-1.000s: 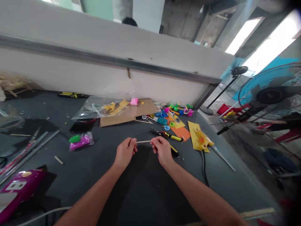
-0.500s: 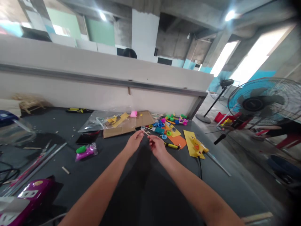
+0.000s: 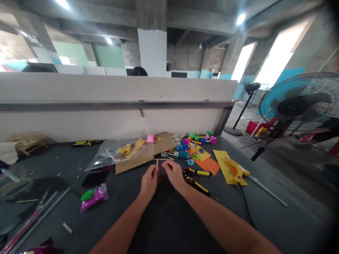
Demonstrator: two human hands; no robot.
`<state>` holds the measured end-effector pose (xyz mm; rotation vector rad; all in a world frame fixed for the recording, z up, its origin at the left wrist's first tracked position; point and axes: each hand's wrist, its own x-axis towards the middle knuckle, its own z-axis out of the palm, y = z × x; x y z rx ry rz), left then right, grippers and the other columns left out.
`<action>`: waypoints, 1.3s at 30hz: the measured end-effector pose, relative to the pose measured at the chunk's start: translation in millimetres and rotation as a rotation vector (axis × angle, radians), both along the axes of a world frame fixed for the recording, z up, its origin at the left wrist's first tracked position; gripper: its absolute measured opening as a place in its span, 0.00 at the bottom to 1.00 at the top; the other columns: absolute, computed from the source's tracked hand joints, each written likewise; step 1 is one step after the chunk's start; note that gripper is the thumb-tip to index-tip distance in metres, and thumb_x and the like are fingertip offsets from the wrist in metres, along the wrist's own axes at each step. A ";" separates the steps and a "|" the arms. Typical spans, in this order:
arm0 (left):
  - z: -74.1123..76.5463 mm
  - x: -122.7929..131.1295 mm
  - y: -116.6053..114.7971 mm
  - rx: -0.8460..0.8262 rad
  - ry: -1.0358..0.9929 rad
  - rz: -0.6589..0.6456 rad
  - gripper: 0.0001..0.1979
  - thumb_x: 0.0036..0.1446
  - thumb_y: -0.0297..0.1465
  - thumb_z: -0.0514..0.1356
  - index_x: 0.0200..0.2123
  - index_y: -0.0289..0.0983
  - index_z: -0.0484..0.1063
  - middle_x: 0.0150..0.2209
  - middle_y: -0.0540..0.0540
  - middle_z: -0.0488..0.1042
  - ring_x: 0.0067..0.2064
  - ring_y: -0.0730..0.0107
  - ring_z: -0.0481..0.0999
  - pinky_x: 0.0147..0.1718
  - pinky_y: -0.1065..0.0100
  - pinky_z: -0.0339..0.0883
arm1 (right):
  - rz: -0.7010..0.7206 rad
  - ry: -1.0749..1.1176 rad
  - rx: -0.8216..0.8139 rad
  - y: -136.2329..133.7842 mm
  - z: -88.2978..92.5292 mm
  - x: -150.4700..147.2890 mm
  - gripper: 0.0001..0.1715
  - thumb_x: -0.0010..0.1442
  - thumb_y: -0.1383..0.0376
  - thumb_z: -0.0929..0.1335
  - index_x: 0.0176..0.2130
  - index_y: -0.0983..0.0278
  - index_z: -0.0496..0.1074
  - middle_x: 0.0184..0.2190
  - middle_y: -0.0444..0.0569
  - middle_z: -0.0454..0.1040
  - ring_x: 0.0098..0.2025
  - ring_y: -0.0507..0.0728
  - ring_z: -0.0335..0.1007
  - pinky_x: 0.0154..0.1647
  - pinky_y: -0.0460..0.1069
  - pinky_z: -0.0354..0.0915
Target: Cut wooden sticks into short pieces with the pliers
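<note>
My left hand [image 3: 149, 182] pinches a thin wooden stick [image 3: 157, 163] and holds it upright above the dark tabletop [image 3: 164, 218]. My right hand [image 3: 173, 173] sits close beside it with curled fingers, fingertips near the stick's lower part; whether it grips the stick is unclear. Black-and-yellow cutters [image 3: 197, 172] lie just right of my right hand. A sheet of brown cardboard [image 3: 148, 155] lies just beyond both hands.
A yellow glue gun [image 3: 233, 170] rests on yellow paper at the right, its black cord trailing forward. Coloured plastic pieces [image 3: 194, 141], orange paper [image 3: 209, 164], a clear bag [image 3: 111, 153], a phone [image 3: 94, 178] and a green-and-pink packet [image 3: 92, 195] lie around. A grey partition [image 3: 106, 106] backs the table; a fan [image 3: 299, 106] stands right.
The stick went from horizontal between both hands to upright in my left fingers. The hands came close together, and the view tilted upward.
</note>
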<state>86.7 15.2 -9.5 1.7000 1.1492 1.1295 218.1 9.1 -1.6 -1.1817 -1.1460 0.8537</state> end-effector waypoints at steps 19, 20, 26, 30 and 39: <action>-5.8 -0.4 11.5 -0.272 -0.387 0.193 0.18 0.53 0.43 0.54 0.20 0.36 0.61 0.15 0.57 0.54 0.14 0.81 0.55 0.13 0.76 0.53 | -0.031 0.417 -0.022 6.7 10.6 18.9 0.10 0.50 0.60 0.68 0.30 0.65 0.68 0.23 0.43 0.68 0.20 0.47 0.56 0.14 0.41 0.51; -6.0 -0.5 11.7 -0.279 -0.392 0.196 0.18 0.53 0.44 0.54 0.19 0.36 0.60 0.14 0.57 0.54 0.14 0.80 0.55 0.13 0.76 0.54 | -0.014 0.406 -0.021 6.1 10.3 18.6 0.10 0.50 0.60 0.68 0.30 0.65 0.68 0.23 0.43 0.68 0.19 0.46 0.56 0.14 0.41 0.51; -2.6 4.5 3.4 -0.143 -0.211 -0.060 0.13 0.52 0.40 0.56 0.35 0.37 0.70 0.27 0.50 0.71 0.26 0.73 0.71 0.24 0.73 0.65 | 0.066 0.216 -0.038 2.0 6.7 8.4 0.10 0.52 0.60 0.66 0.31 0.65 0.67 0.22 0.42 0.68 0.18 0.47 0.56 0.15 0.42 0.52; -2.7 5.9 1.3 -0.141 -0.119 -0.135 0.13 0.55 0.38 0.53 0.37 0.36 0.70 0.22 0.51 0.69 0.19 0.76 0.68 0.20 0.74 0.61 | 0.110 -0.156 -0.129 8.0 24.4 23.1 0.14 0.54 0.58 0.63 0.37 0.64 0.68 0.25 0.45 0.71 0.22 0.50 0.62 0.19 0.44 0.57; 1.1 5.0 3.1 -0.336 -0.392 -0.181 0.14 0.54 0.38 0.51 0.43 0.38 0.59 0.20 0.53 0.71 0.17 0.76 0.68 0.19 0.74 0.60 | 0.217 -1.437 -0.331 -48.2 43.5 98.3 0.55 0.40 0.42 0.70 0.58 0.68 0.55 0.54 0.65 0.60 0.55 0.72 0.55 0.51 0.62 0.52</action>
